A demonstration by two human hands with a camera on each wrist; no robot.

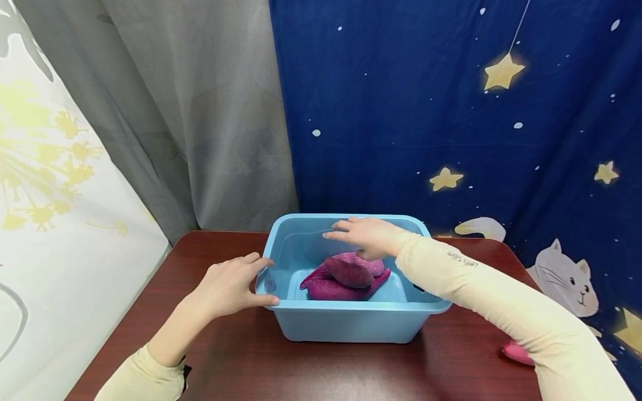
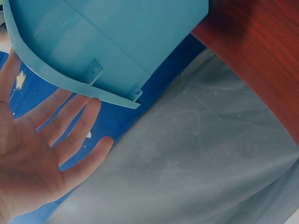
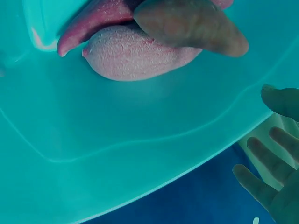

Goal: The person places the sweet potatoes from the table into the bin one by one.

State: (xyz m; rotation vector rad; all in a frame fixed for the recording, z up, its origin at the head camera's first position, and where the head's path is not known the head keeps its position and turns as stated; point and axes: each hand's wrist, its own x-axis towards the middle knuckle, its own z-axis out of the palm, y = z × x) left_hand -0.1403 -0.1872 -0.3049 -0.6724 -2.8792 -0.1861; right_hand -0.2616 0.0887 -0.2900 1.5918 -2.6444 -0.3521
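A light blue plastic tub stands on the table. Several purple sweet potatoes lie piled on its floor, a darker one on top. My left hand rests at the tub's left rim, thumb at the front corner. In the left wrist view its spread, nearly straight fingers touch the rim from outside. Over the back of the tub hovers my right hand, fingers extended, holding nothing. The right wrist view shows that hand apart from the pale, wrinkled sweet potato.
The tub sits on a dark red-brown wooden table. At the table's right, a pink object is partly hidden by my right sleeve. A grey curtain and a blue starry curtain hang behind, with a white patterned cloth at left.
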